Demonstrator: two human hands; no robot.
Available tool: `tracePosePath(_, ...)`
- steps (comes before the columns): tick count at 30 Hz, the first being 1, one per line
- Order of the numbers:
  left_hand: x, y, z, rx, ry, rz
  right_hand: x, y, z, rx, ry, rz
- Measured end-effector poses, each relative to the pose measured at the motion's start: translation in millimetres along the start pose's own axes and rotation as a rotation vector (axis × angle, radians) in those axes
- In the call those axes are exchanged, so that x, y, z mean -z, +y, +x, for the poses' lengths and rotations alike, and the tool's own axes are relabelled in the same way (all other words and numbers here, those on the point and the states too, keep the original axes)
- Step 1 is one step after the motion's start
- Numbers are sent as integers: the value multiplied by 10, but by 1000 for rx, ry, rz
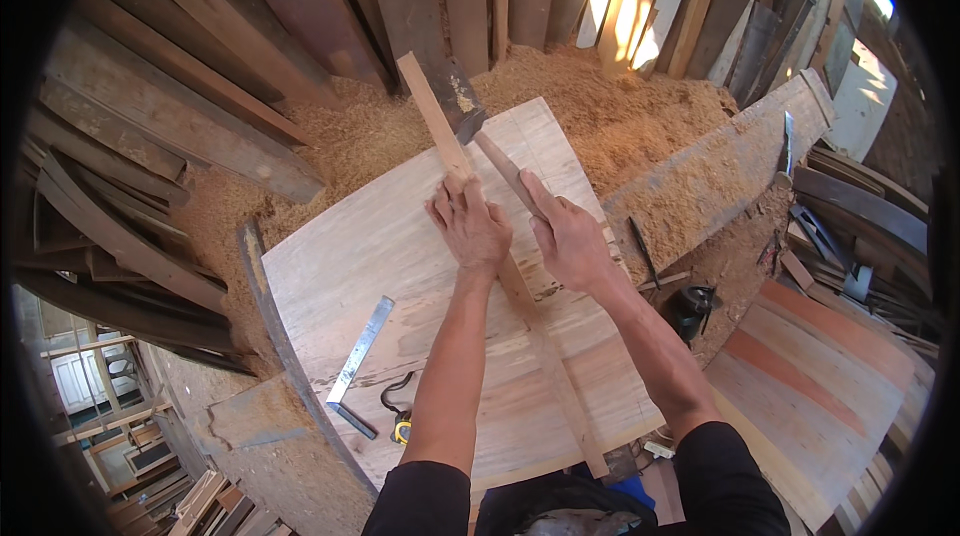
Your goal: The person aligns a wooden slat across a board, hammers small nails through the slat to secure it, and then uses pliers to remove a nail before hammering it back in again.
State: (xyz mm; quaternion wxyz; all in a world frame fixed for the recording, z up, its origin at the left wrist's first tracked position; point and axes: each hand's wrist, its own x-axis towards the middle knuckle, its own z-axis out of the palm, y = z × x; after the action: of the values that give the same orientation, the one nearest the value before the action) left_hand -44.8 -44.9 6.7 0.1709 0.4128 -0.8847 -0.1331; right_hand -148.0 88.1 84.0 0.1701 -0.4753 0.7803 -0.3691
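The left hand lies over the wood strip, fingers bent and close together; whether they pinch its sides cannot be told. Just beside it, the right hand is closed around the wooden handle of a tool, whose dark head sits near the panel's far edge, just right of the strip. The strip lies lengthwise across the pale panel, its far end sticking out past that edge and its near end reaching the near edge. Bare panel opens left of the left hand; to the right of the right hand only a narrow margin remains before the side edge. On the left part lie a metal square and, partly behind the left forearm, a tape measure. A dark curved piece runs along the panel's left edge. Past the far edge, sawdust covers the ground up to leaning boards, which close off that side. On the right, a dusty plank slants away, a hammer near its far end; nearer are a black object and a second panel. The left forearm rises nearly straight, the right slants inward, both from black sleeves.
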Motion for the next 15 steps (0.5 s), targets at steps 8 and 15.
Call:
tracePosePath(8, -67, -150, 7, -89, 101, 0, -117, 296, -236, -272, -47, 234)
tracePosePath(15, -13, -5, 38, -51, -4, 47, 265, -166, -1156, -375, 16, -84)
